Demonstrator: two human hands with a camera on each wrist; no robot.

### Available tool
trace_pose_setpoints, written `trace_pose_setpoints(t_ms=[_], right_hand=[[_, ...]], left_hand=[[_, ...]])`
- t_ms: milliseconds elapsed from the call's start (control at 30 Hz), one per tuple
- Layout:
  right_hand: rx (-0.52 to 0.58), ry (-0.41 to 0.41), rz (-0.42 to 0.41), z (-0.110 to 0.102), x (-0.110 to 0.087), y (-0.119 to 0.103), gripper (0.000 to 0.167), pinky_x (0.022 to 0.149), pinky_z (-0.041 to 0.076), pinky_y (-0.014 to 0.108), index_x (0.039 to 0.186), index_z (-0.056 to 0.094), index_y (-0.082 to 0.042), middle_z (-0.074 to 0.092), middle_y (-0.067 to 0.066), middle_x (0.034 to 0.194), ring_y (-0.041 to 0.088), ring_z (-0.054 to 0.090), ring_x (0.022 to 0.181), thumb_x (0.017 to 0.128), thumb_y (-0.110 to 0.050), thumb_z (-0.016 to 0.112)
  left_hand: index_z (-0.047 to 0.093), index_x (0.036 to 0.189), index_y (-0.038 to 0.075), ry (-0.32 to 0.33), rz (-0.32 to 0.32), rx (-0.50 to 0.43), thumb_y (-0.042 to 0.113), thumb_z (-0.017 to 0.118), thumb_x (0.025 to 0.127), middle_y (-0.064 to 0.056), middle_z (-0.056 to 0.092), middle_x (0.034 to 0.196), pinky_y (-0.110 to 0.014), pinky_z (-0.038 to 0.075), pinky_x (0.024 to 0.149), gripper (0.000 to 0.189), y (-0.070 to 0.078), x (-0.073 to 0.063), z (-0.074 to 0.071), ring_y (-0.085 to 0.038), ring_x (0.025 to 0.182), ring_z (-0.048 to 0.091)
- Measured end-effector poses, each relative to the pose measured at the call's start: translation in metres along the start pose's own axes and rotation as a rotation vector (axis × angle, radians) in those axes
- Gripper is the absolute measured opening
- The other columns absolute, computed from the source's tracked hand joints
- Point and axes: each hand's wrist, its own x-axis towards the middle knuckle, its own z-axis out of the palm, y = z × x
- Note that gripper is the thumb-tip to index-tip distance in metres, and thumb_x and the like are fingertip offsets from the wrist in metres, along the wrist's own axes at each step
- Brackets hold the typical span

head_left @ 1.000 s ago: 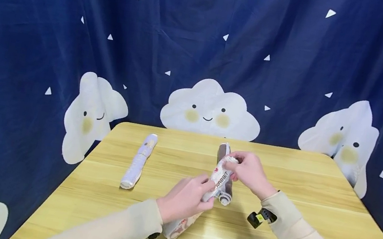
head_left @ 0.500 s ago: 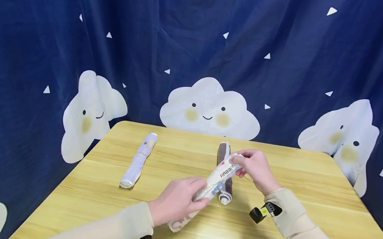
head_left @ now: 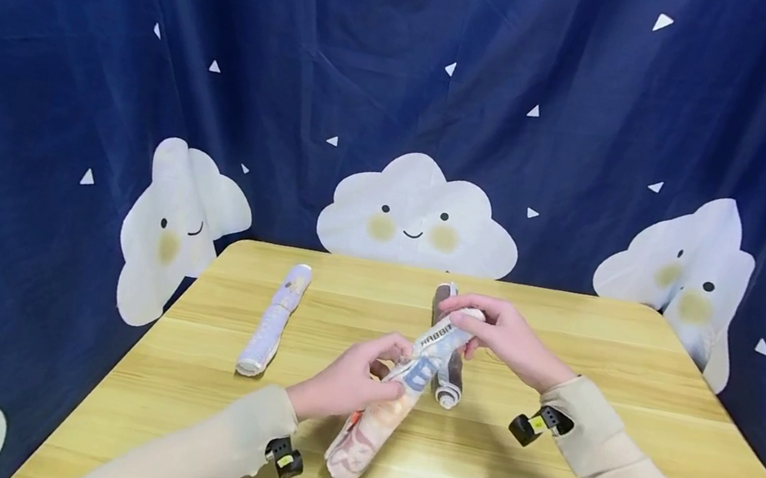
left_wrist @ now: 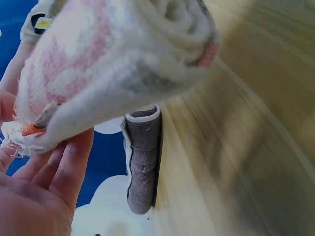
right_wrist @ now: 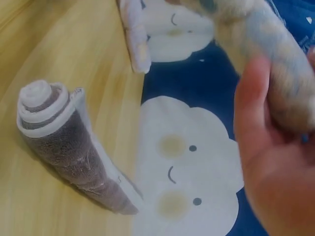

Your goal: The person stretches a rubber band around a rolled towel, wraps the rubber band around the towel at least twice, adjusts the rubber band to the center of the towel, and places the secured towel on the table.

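Observation:
Both hands hold a rolled white towel (head_left: 373, 423) with pink, blue and orange print and the word RABBIT, tilted above the table. My left hand (head_left: 353, 373) grips its middle from the left, thumb on the near side. At the upper end, my right hand (head_left: 510, 343) pinches it between thumb and fingers. The spiral lower end of the towel (left_wrist: 113, 64) fills the top of the left wrist view, with an orange patch by its loose edge. A brown rolled towel (right_wrist: 74, 152) with white edging lies on the table just behind, partly hidden in the head view.
A lavender rolled towel (head_left: 273, 322) lies on the left of the wooden table (head_left: 579, 475). Behind the table hangs a dark blue curtain (head_left: 304, 74) with white clouds and triangles. A black band (head_left: 538, 424) is on the right wrist.
The held towel has turned, so its blue and orange print now faces up. My left hand has shifted left and loosened around it; the right hand has moved slightly outward with its end.

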Motion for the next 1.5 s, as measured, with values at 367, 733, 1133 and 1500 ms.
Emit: trace_pose_setpoints(t_ms=[367, 733, 1133, 1500], right_hand=[[-0.018, 0.047, -0.001, -0.001, 0.002, 0.005, 0.029, 0.064, 0.058, 0.036, 0.119, 0.07, -0.013, 0.071, 0.014, 0.092, 0.024, 0.067, 0.068, 0.094, -0.028, 0.072], [-0.145, 0.234, 0.078, 0.016, 0.004, -0.009, 0.025, 0.052, 0.054, 0.036, 0.105, 0.073, -0.012, 0.066, 0.009, 0.075, 0.027, 0.06, 0.056, 0.09, -0.031, 0.075], [-0.212, 0.265, 0.105, 0.021, 0.005, -0.015, 0.024, 0.05, 0.053, 0.032, 0.1, 0.073, -0.006, 0.065, 0.009, 0.07, 0.019, 0.058, 0.052, 0.09, -0.027, 0.074], [-0.246, 0.286, 0.117, 0.027, 0.004, -0.017, 0.021, 0.05, 0.054, 0.034, 0.101, 0.076, -0.007, 0.069, 0.007, 0.071, 0.034, 0.064, 0.057, 0.089, -0.024, 0.075]], left_hand=[[0.05, 0.118, 0.028, 0.055, -0.02, 0.145, 0.031, 0.071, 0.093, 0.005, 0.068, 0.103, -0.029, 0.055, 0.066, 0.033, 0.011, -0.004, 0.001, -0.011, 0.081, 0.062], [0.054, 0.136, 0.023, 0.249, 0.235, 0.719, 0.03, 0.068, 0.094, 0.007, 0.067, 0.1, -0.015, 0.044, 0.055, 0.045, 0.016, 0.003, 0.015, -0.001, 0.069, 0.054], [0.051, 0.144, 0.016, 0.203, 0.243, 0.798, 0.022, 0.067, 0.093, -0.003, 0.07, 0.114, -0.015, 0.048, 0.061, 0.053, 0.019, 0.005, 0.017, -0.006, 0.077, 0.062], [0.059, 0.118, 0.02, 0.144, 0.255, 0.797, 0.019, 0.067, 0.09, 0.006, 0.063, 0.1, -0.014, 0.042, 0.058, 0.029, 0.022, 0.006, 0.018, -0.004, 0.074, 0.055]])
